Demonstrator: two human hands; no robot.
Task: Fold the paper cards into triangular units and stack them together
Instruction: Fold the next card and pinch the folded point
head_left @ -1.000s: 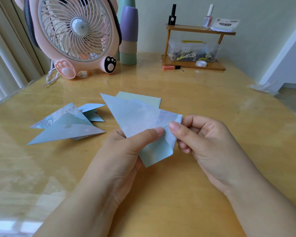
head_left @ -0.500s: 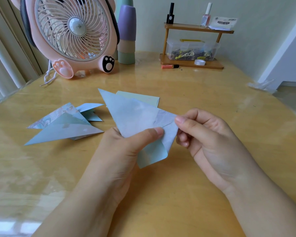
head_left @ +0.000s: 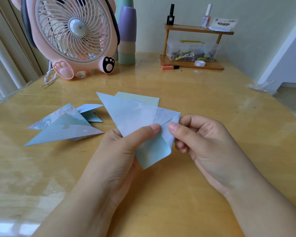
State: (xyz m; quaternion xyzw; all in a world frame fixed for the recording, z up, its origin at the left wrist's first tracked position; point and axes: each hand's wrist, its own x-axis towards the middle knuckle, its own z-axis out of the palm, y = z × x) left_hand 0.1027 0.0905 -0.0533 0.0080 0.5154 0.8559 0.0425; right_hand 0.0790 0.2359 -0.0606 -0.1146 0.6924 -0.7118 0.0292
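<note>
I hold a pale blue paper card, partly folded into a pointed triangle, above the middle of the table. My left hand pinches it from below, thumb on top near the fold. My right hand pinches the card's right flap between thumb and forefinger. A rounded corner of the card hangs down between my hands. To the left lies a pile of folded blue triangular units. A flat pale green card lies just behind the held card.
A pink fan stands at the back left with stacked cups beside it. A small wooden shelf with bottles and a clear box sits at the back right. The wooden table has bare surface to the right.
My right thumb and forefinger have shifted along the right flap and folded it further down. The left hand holds the card as before.
</note>
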